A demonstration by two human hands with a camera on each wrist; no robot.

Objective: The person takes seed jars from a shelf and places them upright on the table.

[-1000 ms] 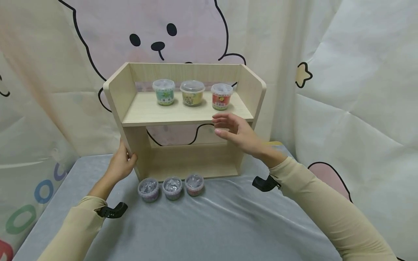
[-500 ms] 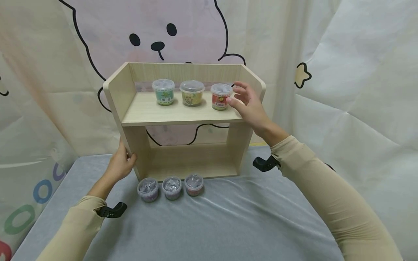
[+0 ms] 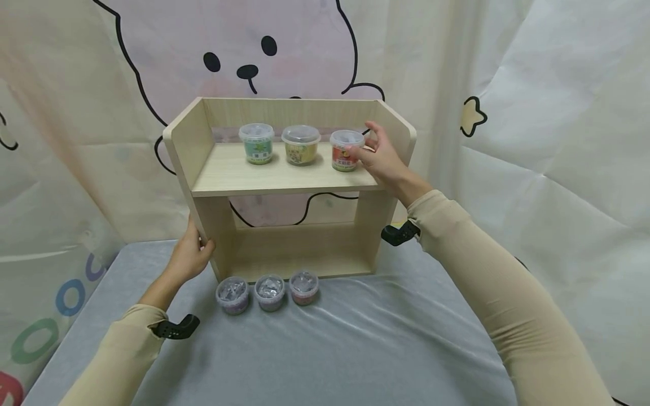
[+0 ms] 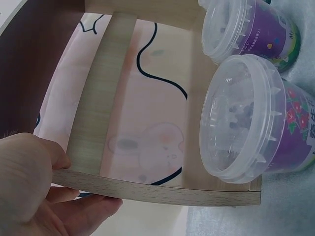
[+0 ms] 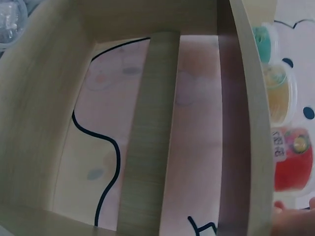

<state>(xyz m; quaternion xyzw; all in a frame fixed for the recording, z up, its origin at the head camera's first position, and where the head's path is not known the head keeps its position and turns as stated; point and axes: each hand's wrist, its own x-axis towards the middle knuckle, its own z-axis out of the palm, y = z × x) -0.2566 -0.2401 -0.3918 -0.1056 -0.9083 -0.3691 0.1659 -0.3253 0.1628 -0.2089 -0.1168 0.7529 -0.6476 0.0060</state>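
A small two-tier wooden shelf stands on the table. Its left side panel is gripped by my left hand; in the left wrist view the thumb lies inside the panel's edge, fingers outside. My right hand is at the upper tier's right end, its thumb on the front of a red-labelled lidded plastic cup and its other fingers round the right side, partly behind. In the right wrist view fingertips show right beside that red cup. A yellow-labelled cup and a green-labelled cup stand left of it.
Three purple lidded cups, left, middle and right, stand in a row before the shelf's lower front edge. A grey-blue cloth covers the table. Printed curtains hang behind and at the sides.
My right hand has risen from below the upper tier's front edge, then moved left onto the red-labelled cup. My left hand stays on the shelf panel; the cups have not moved.
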